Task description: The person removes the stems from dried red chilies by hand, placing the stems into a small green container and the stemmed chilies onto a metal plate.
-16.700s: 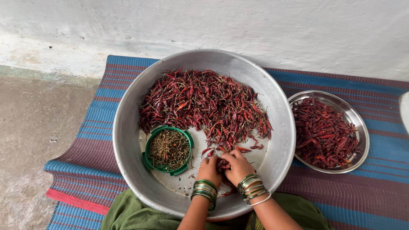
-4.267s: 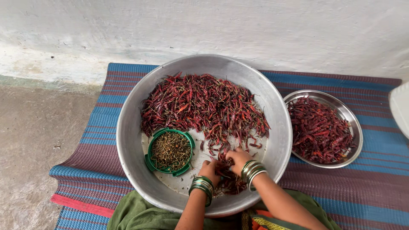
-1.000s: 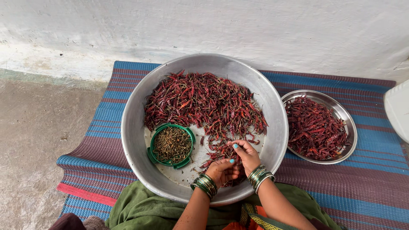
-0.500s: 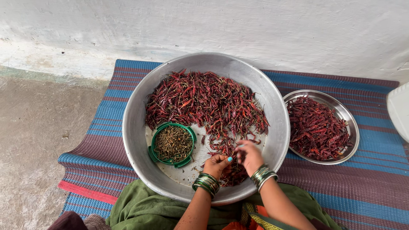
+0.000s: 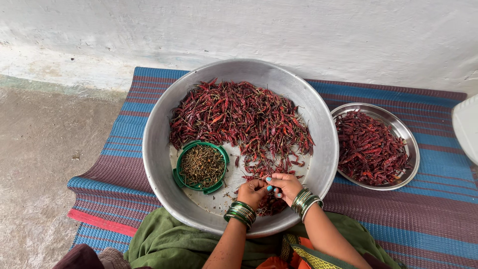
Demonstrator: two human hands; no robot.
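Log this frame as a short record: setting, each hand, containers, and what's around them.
setting: striped mat on floor by white wall
left hand: over dried red chillies, fingers pinched, meeting right hand
right hand: same spot, fingertips closed on a chilli
main container: large metal basin
inside basin: green bowl of stems
beside: steel plate of chillies

Dark red dried chillies (image 5: 239, 117), silver-grey basin (image 5: 154, 159), green lid (image 5: 178, 175), blue-and-maroon striped mat (image 5: 428, 219), green bangles (image 5: 240, 212)

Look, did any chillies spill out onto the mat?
No, nothing stands out. The dried red chillies lie inside the big metal basin and the smaller steel plate; the stems sit in the green lid. The striped mat shows none.
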